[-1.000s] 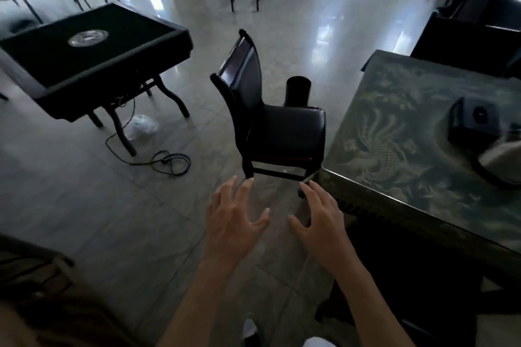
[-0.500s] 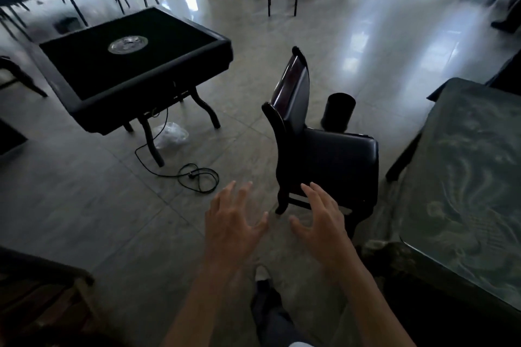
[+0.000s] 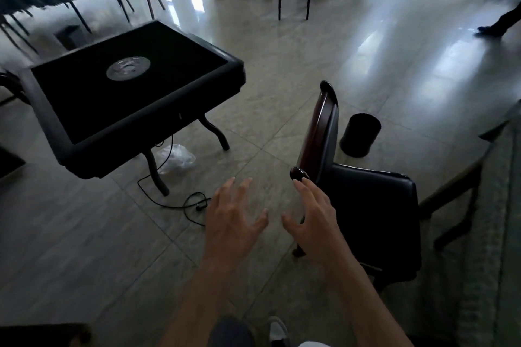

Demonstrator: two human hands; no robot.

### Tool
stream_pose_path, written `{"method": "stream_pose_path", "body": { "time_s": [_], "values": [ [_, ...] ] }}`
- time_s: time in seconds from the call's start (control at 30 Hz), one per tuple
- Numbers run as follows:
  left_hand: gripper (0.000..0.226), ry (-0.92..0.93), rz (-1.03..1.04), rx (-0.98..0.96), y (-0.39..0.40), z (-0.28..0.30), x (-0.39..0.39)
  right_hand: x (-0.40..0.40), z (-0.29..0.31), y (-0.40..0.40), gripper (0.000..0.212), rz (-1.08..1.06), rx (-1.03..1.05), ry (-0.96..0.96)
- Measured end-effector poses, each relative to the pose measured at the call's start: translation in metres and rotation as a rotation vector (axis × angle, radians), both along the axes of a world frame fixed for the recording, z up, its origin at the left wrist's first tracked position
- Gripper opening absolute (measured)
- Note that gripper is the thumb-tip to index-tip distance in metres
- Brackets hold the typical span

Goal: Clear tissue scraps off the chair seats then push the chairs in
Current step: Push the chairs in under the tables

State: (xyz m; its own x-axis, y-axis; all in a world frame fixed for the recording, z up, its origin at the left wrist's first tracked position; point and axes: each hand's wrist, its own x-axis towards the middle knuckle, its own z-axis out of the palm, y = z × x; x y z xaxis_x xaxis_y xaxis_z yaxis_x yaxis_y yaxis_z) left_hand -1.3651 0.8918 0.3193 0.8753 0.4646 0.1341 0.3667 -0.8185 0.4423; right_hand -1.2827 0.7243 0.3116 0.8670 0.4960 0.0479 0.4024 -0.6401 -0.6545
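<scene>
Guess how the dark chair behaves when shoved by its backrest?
The chair looks rigid, wood-framed, probably fairly heavy. The glossy floor tiles suggest its legs slide easily. A push high on the backrest may tip it rather than slide it.

Glossy tiled floor (image 3: pixel 366 45), black square table (image 3: pixel 127 110).

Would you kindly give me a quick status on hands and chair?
Both hands open, empty: left, right. Chair not gripped, seat shows no scraps. Bin behind chair.
</scene>
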Motion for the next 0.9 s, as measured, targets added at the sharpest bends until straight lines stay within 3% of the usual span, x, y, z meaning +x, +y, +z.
{"method": "stream_pose_path", "body": {
  "time_s": [0.57, 0.9],
  "values": [
    [0.08, 0.066, -0.185, -0.052, 0.242, -0.021, 0.198, 0.178, -0.014, 0.228, 0.079, -0.13, -0.121, -0.029],
    [0.075, 0.068, -0.382, -0.075, 0.276, -0.024, 0.32, 0.256, -0.013, 0.251, 0.078, -0.311, -0.108, 0.012]
  ]
}}
